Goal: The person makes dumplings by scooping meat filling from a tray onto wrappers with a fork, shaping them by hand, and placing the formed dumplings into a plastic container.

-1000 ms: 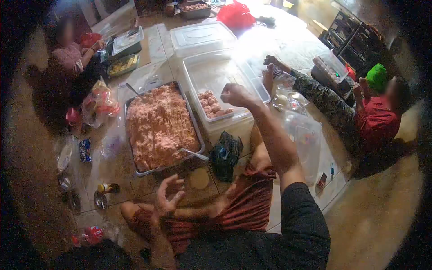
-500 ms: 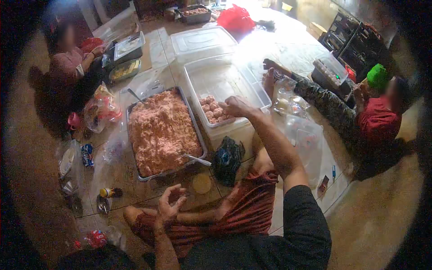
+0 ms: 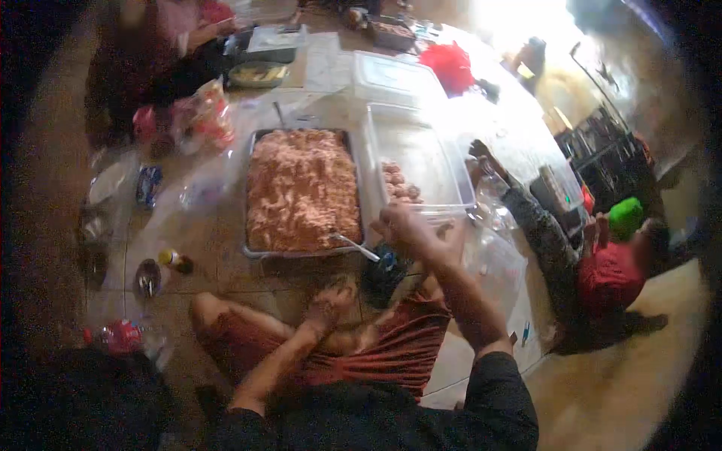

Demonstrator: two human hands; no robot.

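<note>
My right hand (image 3: 406, 229) is just in front of the near edge of a clear plastic box (image 3: 421, 120), its fingers curled but smeared by motion. Several raw meatballs (image 3: 399, 185) lie in the box's near left corner. Above my folded legs, my left hand (image 3: 332, 304) is blurred as well, and whatever is in it cannot be made out. A large metal tray (image 3: 304, 252) stands left of the box, heaped with pink ground meat (image 3: 301, 188). A spoon (image 3: 359, 248) rests at its near right corner, handle outward.
A black plastic bag (image 3: 383, 276) sits between the tray and my leg. On the left are a yellow-capped bottle (image 3: 171, 258) and a blue packet (image 3: 149, 185). Two other people sit near, one in a red shirt (image 3: 611, 278) at right. A lid (image 3: 398, 75) lies behind the box.
My right hand has drawn back from over the meatballs toward me. My left hand has moved right and turned over. The whole view has shifted and tilted with my head.
</note>
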